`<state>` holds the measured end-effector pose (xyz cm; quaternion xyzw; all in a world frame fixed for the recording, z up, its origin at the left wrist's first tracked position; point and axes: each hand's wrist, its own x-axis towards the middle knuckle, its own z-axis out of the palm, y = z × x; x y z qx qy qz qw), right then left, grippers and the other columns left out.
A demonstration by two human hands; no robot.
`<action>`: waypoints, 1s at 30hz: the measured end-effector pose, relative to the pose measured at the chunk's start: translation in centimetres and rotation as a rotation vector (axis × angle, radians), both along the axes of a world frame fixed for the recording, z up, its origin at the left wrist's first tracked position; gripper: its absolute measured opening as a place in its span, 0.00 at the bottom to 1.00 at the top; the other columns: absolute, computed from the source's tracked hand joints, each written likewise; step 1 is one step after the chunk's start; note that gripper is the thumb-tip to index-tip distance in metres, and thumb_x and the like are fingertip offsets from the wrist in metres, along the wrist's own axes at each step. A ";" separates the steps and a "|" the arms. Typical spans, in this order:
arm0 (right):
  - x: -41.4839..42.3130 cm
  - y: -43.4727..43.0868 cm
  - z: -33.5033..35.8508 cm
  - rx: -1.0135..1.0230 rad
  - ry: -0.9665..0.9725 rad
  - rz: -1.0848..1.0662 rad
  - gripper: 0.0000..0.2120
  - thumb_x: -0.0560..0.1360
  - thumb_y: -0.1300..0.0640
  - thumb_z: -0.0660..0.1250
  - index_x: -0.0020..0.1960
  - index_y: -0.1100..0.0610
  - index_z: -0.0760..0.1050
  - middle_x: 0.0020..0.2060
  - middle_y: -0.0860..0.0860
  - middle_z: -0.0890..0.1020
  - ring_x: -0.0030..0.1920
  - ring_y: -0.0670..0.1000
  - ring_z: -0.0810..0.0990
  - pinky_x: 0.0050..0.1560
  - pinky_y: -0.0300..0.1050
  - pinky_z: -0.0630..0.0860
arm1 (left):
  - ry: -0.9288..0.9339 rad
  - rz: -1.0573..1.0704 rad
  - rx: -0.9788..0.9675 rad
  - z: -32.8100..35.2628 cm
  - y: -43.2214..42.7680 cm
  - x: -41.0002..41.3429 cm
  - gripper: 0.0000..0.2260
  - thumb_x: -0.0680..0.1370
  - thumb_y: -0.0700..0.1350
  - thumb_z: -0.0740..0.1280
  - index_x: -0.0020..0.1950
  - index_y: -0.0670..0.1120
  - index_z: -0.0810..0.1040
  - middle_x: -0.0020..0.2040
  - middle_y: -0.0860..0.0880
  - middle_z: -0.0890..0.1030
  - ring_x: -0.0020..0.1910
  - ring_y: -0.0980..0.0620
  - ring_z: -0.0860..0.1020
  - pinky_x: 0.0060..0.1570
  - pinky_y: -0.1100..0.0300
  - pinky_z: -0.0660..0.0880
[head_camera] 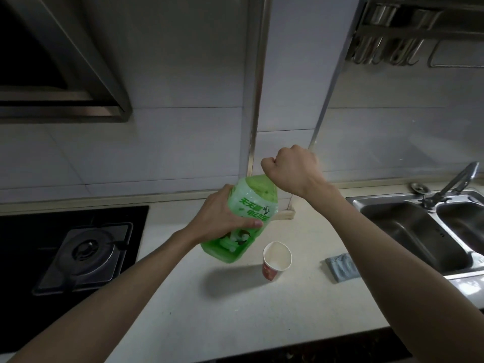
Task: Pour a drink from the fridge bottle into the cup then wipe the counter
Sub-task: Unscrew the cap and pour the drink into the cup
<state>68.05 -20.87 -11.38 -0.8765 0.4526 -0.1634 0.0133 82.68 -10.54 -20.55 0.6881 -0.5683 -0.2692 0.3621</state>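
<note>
Gripping tilted bottle mid-frame with left hand; clenching, apparently round its neck, with right hand; lower right, upright cup on bench.

Green bottle label, just past the left hand thumb: white "天天…" over "电动车", small "绿茶" beside. Red cup print unreadable.

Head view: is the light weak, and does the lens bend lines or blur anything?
In the head view the light is dim; the bottle casts a soft shadow on the counter beside the cup; the wide lens tilts the wall rail; the dish rack looks blurred.
</note>
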 end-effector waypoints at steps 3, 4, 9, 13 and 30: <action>-0.3 0.2 -0.5 0.011 -0.087 0.001 0.23 0.76 0.53 0.56 0.25 0.59 0.60 0.23 0.53 0.64 0.26 0.52 0.62 0.32 0.45 0.61 | -0.005 -0.013 0.014 0.5 0.4 0.5 0.36 0.57 0.62 0.80 0.59 0.51 0.72 0.50 0.56 0.82 0.46 0.56 0.81 0.47 0.53 0.81; -0.2 0.3 -0.7 0.008 -0.107 0.009 0.23 0.76 0.53 0.57 0.24 0.59 0.59 0.22 0.52 0.63 0.25 0.52 0.61 0.30 0.44 0.60 | 0.001 -0.016 0.015 0.6 0.7 0.6 0.36 0.56 0.62 0.80 0.59 0.51 0.73 0.50 0.56 0.82 0.46 0.56 0.82 0.46 0.53 0.82; 0.1 0.6 -0.8 0.003 -0.200 0.078 0.26 0.76 0.55 0.58 0.22 0.58 0.56 0.19 0.51 0.58 0.23 0.52 0.59 0.29 0.42 0.59 | 0.099 -0.080 0.029 1.7 1.6 1.1 0.31 0.61 0.52 0.83 0.59 0.49 0.75 0.49 0.53 0.84 0.45 0.56 0.83 0.47 0.53 0.83; 0.3 0.9 -0.2 -0.007 -0.275 0.250 0.23 0.72 0.52 0.55 0.20 0.57 0.53 0.17 0.49 0.55 0.20 0.50 0.55 0.27 0.42 0.57 | 0.359 -0.246 0.099 2.8 2.9 1.8 0.26 0.62 0.52 0.79 0.57 0.47 0.78 0.50 0.48 0.86 0.48 0.47 0.85 0.44 0.54 0.82; 1.7 2.0 1.8 0.021 0.133 -0.023 0.15 0.79 0.51 0.53 0.41 0.59 0.70 0.44 0.58 0.76 0.45 0.59 0.73 0.45 0.47 0.64 | -0.119 0.189 -0.072 2.6 4.1 -0.6 0.36 0.59 0.62 0.80 0.61 0.54 0.71 0.54 0.57 0.77 0.50 0.57 0.77 0.49 0.60 0.75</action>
